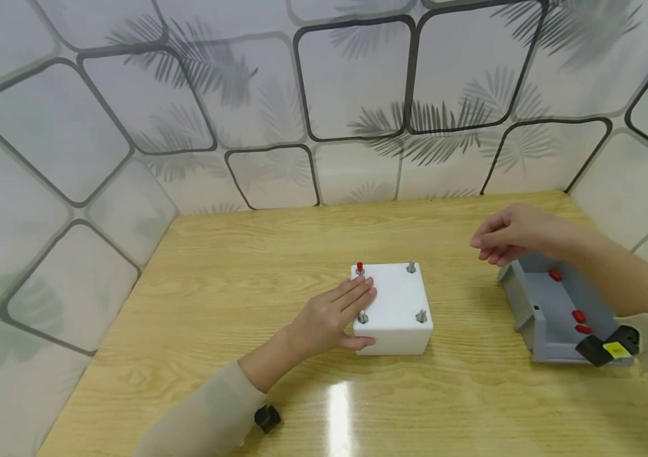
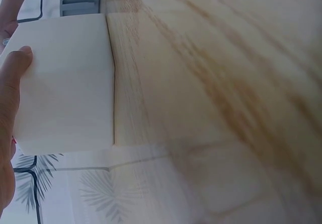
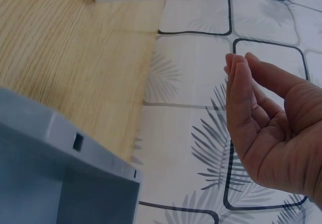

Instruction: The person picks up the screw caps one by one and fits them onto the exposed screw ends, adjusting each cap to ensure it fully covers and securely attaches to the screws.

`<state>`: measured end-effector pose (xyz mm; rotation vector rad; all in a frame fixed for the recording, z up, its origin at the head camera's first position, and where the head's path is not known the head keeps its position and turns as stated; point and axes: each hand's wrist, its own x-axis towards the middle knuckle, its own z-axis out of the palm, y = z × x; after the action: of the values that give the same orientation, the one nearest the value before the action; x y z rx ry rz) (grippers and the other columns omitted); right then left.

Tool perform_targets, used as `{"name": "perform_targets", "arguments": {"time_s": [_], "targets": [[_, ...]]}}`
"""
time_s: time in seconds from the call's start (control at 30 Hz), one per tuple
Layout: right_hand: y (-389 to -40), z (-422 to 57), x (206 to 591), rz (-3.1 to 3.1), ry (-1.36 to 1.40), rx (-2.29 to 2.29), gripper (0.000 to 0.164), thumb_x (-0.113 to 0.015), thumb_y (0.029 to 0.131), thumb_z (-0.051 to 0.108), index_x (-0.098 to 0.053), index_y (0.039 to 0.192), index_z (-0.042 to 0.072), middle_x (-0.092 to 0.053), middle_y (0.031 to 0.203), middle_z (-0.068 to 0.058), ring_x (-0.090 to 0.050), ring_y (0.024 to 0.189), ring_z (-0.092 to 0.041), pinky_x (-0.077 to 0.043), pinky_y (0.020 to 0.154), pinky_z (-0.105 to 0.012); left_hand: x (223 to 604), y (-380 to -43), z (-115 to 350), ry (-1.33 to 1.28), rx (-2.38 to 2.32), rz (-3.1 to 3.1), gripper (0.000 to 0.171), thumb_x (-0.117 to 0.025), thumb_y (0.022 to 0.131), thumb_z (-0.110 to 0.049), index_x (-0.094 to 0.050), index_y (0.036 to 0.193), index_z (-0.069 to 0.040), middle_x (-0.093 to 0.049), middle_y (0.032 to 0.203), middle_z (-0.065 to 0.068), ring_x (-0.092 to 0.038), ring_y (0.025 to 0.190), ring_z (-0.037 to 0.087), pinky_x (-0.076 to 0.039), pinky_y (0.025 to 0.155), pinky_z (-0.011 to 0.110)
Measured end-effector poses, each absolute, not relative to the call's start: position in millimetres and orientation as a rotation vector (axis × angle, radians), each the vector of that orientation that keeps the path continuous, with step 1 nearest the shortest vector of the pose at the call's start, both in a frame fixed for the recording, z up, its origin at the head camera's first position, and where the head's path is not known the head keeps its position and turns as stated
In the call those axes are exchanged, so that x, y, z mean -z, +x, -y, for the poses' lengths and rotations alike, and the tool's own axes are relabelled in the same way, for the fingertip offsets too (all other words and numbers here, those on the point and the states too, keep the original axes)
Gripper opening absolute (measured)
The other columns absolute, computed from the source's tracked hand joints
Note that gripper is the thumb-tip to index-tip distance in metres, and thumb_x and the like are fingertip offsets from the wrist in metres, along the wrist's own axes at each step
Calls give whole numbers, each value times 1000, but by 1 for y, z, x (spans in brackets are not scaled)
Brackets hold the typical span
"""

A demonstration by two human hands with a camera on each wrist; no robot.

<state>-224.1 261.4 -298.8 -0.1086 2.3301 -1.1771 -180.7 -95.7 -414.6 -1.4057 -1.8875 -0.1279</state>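
A white box (image 1: pixel 398 292) stands on the wooden table with a small silver post near each top corner. Its far left post carries a red cap (image 1: pixel 360 266); the other posts, such as the near right post (image 1: pixel 421 315), show bare metal. My left hand (image 1: pixel 329 317) rests straight fingers on the box's top, while its thumb (image 2: pixel 19 62) lies against the near side. Over the left far edge of a grey tray (image 1: pixel 552 304), my right hand (image 3: pixel 274 123) hovers with fingers loosely bent towards the thumb. I see nothing between its fingertips.
Inside the tray lie several red pieces (image 1: pixel 579 315), partly screened by the right forearm. The tray stands right of the box, with bare table (image 1: pixel 466 317) between them. A patterned covering (image 1: pixel 358 171) rises behind and beside the table.
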Motion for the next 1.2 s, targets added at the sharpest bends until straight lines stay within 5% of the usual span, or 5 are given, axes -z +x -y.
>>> {"name": "perform_targets", "arguments": {"time_s": [0.67, 1.2], "targets": [[-224, -297, 299, -2358, -82, 1141, 21, -60, 92, 17, -66, 102, -1, -69, 83, -5, -67, 71, -14, -59, 67, -31, 412, -181, 92, -1416, 106, 1908, 79, -70, 73, -60, -62, 120, 3, -62, 124, 17, -57, 119, 26, -43, 104, 33], [-226, -315, 299, -2423, -13, 1073, 32, -58, 94, 20, -61, 110, -7, -69, 84, -2, -66, 70, -13, -59, 66, -30, 413, -180, 95, -1418, 109, 1921, 78, -70, 74, -60, -61, 121, 2, -61, 125, 17, -56, 120, 26, -42, 105, 33]]}}
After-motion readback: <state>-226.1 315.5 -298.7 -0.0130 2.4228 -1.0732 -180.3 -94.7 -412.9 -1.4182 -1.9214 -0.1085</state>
